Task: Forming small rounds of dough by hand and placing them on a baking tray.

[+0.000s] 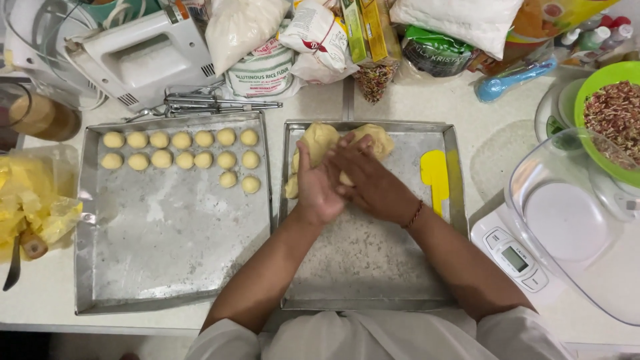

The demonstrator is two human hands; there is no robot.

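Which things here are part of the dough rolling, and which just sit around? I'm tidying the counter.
In use:
left hand and right hand, pressed together over a dough piece
dough lump
right tray
dough balls
left tray

Lying about:
hand mixer
yellow scraper
kitchen scale
green bowl
flour bags

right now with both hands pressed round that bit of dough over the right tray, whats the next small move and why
Probably finish rolling, then set the piece in the left tray. The left hand and right hand are cupped together around a small dough piece, and the dough balls there sit in two rows with a third row just started beside open tray floor.
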